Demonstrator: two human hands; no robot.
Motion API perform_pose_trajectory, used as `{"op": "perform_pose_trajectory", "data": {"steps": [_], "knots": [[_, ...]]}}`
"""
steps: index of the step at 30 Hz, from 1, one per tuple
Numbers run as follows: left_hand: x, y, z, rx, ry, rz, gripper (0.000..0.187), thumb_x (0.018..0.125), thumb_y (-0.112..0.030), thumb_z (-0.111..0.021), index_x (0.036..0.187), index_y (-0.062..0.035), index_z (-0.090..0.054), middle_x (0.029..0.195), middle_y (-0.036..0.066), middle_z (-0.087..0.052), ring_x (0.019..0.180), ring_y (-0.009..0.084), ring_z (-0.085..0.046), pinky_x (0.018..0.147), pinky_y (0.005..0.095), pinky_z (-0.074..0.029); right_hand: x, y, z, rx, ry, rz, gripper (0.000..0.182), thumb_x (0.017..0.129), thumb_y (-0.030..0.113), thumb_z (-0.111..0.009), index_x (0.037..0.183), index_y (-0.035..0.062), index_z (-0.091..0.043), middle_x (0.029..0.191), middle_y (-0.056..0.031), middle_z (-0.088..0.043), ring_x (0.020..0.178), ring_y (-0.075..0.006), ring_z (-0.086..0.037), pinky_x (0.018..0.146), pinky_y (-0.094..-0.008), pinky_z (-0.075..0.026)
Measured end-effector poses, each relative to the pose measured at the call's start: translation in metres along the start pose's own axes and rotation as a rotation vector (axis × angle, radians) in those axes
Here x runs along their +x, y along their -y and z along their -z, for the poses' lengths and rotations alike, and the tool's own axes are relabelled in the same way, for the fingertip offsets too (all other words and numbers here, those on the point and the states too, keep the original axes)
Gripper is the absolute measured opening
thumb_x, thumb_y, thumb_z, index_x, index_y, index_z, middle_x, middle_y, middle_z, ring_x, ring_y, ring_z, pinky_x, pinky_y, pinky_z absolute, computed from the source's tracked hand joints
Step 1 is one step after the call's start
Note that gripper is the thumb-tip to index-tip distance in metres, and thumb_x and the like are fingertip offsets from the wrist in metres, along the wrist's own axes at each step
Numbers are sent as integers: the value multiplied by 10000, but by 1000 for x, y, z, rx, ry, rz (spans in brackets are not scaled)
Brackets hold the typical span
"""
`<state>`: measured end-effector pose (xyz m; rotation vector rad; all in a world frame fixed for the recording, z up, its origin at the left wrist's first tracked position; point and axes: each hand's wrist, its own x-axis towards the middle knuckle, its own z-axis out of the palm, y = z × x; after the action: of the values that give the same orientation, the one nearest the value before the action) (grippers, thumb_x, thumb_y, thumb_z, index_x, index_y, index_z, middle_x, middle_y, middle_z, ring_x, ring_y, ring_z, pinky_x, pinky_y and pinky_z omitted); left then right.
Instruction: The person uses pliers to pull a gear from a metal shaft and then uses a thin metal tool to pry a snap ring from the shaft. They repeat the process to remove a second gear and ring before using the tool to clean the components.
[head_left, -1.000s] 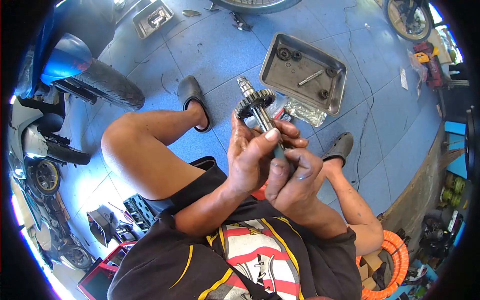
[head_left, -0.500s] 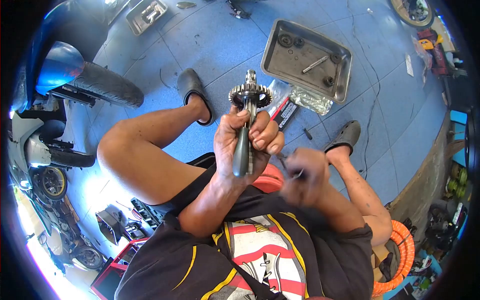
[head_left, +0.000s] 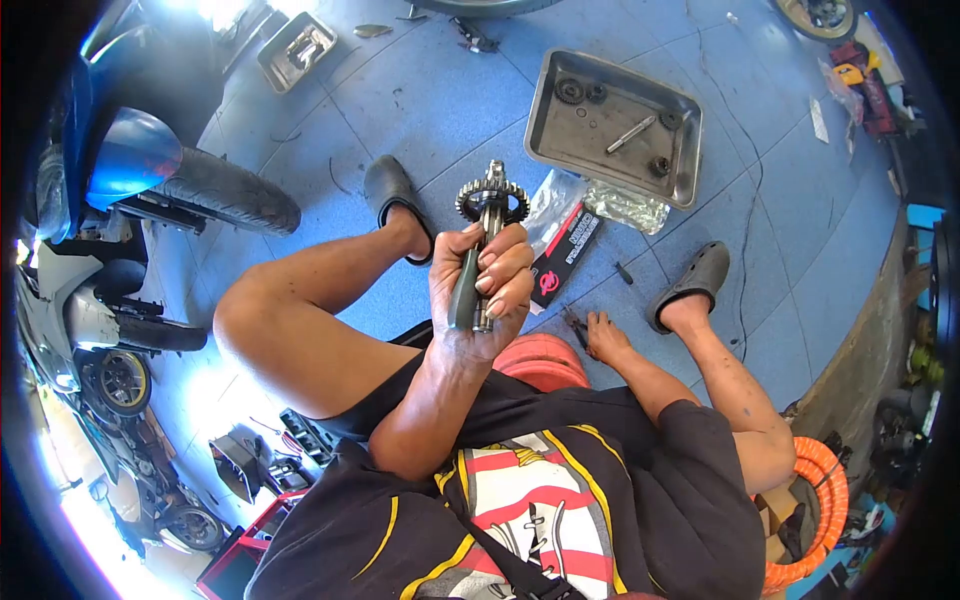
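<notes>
My left hand is wrapped round a metal gear shaft and a dark-handled tool, held together upright. A toothed gear sits on the shaft above my fingers. Low by the floor at the right, my right hand has its fingers closed at the dark pliers. A black and red box and a clear plastic bag lie on the floor between the gear and the metal tray.
Inside the tray are several gears and a metal rod. A small dark piece lies near my right shoe. Motorcycle wheels stand at the left. A red stool is beneath me. An orange coil is at lower right.
My right hand has moved down and away from beside my left hand to near the floor, with the pliers. My left hand still holds the shaft and tool, slightly further left.
</notes>
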<state>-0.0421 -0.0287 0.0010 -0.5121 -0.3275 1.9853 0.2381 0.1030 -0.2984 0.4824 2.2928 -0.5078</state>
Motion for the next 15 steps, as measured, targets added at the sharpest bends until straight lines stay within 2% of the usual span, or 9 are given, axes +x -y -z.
{"op": "perform_pose_trajectory", "data": {"steps": [4, 6, 8, 9, 10, 11, 12, 14, 15], "knots": [[-3, 5, -13, -34, 51, -21, 248, 913, -188, -462, 745, -25, -379, 638, 75, -392, 485, 172, -421, 395, 293, -426, -10, 4, -5, 74, -29, 104, 680, 734, 116, -724, 1277, -27, -340, 1165, -290, -497, 1031, -476, -577, 847, -506, -522], [-4, 1, -9, 78, 152, 51, 273, 927, -204, -451, 742, -21, -373, 647, 73, -391, 498, 174, -429, 391, 295, -433, 5, 3, -29, 79, -84, 96, 609, 737, 129, -705, 1237, -34, -397, 1131, -289, -531, 1010, -474, -587, 848, -512, -519], [-6, 3, -5, 123, 87, -82, 149, 953, -178, -442, 896, -45, -406, 688, 54, -389, 524, 149, -436, 389, 311, -468, 9, 6, -19, 78, -141, 91, 544, 741, 141, -687, 1197, -41, -454, 1096, -288, -565, 989, -473, -597, 849, -518, -515], [-6, 5, -7, 184, 113, -109, 96, 967, -161, -437, 990, -78, -395, 706, 48, -390, 536, 127, -445, 355, 305, -476, 4, 16, 5, 105, -35, 17, 386, 759, 96, -596, 1099, -64, -508, 1013, -291, -596, 976, -473, -608, 828, -518, -518], [-7, 5, -10, 187, 127, -99, 148, 965, -164, -442, 1085, -85, -405, 701, 51, -387, 526, 136, -442, 350, 318, -474, 0, 25, 23, 135, 72, -57, 269, 777, 51, -505, 1000, -88, -562, 929, -295, -628, 964, -472, -620, 807, -519, -520], [-8, 5, -12, 280, 159, -113, 178, 960, -165, -442, 1083, -50, -384, 701, 58, -390, 520, 138, -441, 351, 322, -484, 2, 22, 13, 116, -68, -82, 130, 763, 43, -537, 826, -49, -603, 856, -254, -658, 901, -398, -676, 775, -491, -539], [-9, 4, -14, 377, 188, -128, 213, 956, -167, -442, 1081, -15, -362, 700, 65, -392, 515, 140, -441, 352, 326, -494, 5, 14, 18, 111, -72, -71, 130, 763, 43, -537, 826, -49, -603, 856, -254, -658, 901, -398, -676, 775, -491, -539], [-9, 3, -17, 424, 192, -142, 244, 960, -166, -455, 1150, -41, -366, 693, 59, -394, 514, 140, -448, 344, 320, -485, 13, 2, 27, 589, -211, 11, 62, 788, 56, -585, 772, -3, -576, 824, -198, -649, 647, -298, -681, 558, -426, -556], [-8, 3, -19, 520, 185, -208, 224, 961, -169, -460, 1131, -54, -370, 686, 57, -392, 509, 140, -447, 344, 317, -482, 1, 20, 70, 892, -287, 59, 100, 806, 81, -623, 796, 6, -558, 775, -171, -629, 531, -233, -612, 445, -371, -499]]}}
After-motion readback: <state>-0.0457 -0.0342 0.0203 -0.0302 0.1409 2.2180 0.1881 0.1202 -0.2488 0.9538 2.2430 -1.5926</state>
